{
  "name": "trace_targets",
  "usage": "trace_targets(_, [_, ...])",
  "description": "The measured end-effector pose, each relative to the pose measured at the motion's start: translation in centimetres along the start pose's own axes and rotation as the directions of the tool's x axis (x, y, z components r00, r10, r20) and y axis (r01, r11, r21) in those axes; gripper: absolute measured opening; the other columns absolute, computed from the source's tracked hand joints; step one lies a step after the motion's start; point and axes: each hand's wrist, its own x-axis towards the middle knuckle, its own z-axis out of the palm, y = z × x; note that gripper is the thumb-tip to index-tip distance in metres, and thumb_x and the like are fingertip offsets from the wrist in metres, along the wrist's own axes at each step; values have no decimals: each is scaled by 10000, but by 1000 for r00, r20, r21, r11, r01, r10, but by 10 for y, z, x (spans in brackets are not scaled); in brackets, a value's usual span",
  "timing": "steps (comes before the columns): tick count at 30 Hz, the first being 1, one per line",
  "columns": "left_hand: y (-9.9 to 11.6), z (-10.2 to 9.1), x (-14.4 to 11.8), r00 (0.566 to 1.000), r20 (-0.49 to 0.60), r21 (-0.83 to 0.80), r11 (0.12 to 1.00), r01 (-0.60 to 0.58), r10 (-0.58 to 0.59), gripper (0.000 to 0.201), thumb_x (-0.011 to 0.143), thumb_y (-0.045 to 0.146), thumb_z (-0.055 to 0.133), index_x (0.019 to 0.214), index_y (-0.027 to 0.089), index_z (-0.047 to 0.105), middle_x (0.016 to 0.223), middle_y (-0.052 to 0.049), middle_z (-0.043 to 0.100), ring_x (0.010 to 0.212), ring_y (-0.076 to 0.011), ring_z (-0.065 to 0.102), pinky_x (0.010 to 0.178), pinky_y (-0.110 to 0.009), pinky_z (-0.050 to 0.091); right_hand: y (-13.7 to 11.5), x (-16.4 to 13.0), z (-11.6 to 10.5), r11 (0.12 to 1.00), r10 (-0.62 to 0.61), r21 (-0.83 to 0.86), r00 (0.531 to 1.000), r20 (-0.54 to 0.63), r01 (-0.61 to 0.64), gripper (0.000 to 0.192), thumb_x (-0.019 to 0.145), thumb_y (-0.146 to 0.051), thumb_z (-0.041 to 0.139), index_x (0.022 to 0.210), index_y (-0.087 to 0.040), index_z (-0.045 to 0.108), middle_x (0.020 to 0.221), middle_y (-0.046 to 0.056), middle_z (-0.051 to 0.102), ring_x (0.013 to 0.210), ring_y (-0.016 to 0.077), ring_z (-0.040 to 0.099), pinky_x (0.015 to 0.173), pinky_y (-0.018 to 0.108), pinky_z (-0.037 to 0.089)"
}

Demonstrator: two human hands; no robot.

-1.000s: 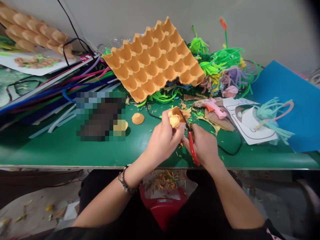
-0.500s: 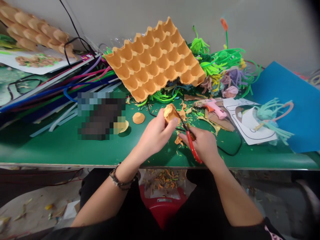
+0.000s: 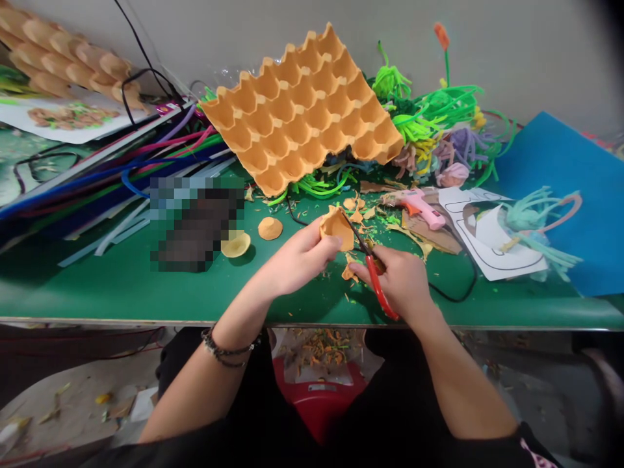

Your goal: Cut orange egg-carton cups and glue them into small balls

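My left hand (image 3: 305,257) pinches an egg carton cup (image 3: 337,229), its hollow side turned toward me. In my right hand (image 3: 402,279) is a pair of scissors (image 3: 377,286) with red handles, the dark blades reaching up to the cup's right edge. Two cut cups lie to the left: an orange one (image 3: 270,228) with its dome up and a yellowish one (image 3: 236,244) with its hollow up. Behind my hands leans a large orange egg tray (image 3: 302,107), with a piece cut out of its lower edge. Torn carton scraps (image 3: 350,268) lie under the scissors.
A pink glue gun (image 3: 424,207) rests on cardboard to the right, its black cable curving toward the table edge. Beyond are a white paper template (image 3: 511,260) and a blue sheet (image 3: 550,162). Pipe cleaners (image 3: 160,149) lie at left, near a pixelated dark object (image 3: 199,227).
My left hand has turned the cup so its hollow shows more and its rim opens toward me. The scissors have shifted slightly right and stay by the cup's edge.
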Motion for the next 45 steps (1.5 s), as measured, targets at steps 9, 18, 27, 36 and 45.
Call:
trace_targets(9, [-2,-13,8,997,78,-98,995,3,4,159,823,250,369,716,167,452,571,22,479,468,-73,434,485,-216,370,3,3,3,991,-15,129,1000,-12,17,608,748,-776,375,548,-203,412,471,-25,393,458,97,344,487,239,224])
trace_targets(18, [-9,-7,8,991,-59,-48,992,-120,117,448,889,594,384,680,198,377,611,27,352,502,-82,346,451,-227,346,-2,0,1,997,-47,57,998,42,45,585,728,-805,354,681,-222,378,567,-10,481,483,120,395,478,244,233])
trace_targets(27, [-6,-7,2,978,115,-19,985,-174,175,396,920,540,370,770,191,480,653,14,398,581,-106,371,517,-223,357,-2,-1,0,993,-69,-101,997,-32,65,680,724,-851,223,688,-205,431,571,19,496,493,129,413,489,253,200])
trace_targets(36, [-7,-8,4,987,106,-79,991,-111,119,410,873,593,420,758,200,429,620,32,368,515,-82,330,473,-222,342,-2,-1,0,999,25,-33,988,-154,-30,665,751,-811,287,507,-197,359,468,-3,411,463,96,313,486,248,182])
trace_targets(45, [-5,-5,0,975,-15,429,882,-194,221,238,899,378,395,998,168,446,840,-44,533,744,-161,506,685,-314,430,-3,1,2,996,44,83,999,14,-45,571,740,-771,384,623,-212,414,522,-17,437,482,111,366,493,249,238])
